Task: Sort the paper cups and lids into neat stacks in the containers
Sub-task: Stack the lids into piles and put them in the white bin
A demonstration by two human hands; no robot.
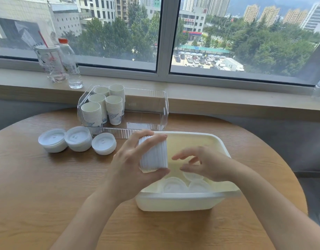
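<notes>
My left hand point(130, 165) grips a tall stack of white lids point(153, 154), held sideways over the left rim of the white tub point(175, 202). My right hand point(208, 163) hovers just right of that stack, above the tub, fingers loosely bent and holding nothing. Loose lids point(175, 185) lie in the tub's near end. Three short lid stacks point(78, 138) stand on the table to the left. Several stacks of paper cups point(103, 107) stand in the left end of the clear container point(155, 112).
The round wooden table point(47, 195) sits against a window sill. On the sill stand a clear drink cup with a red straw point(50, 64) and a water bottle point(70, 64). The clear container's right half holds nothing.
</notes>
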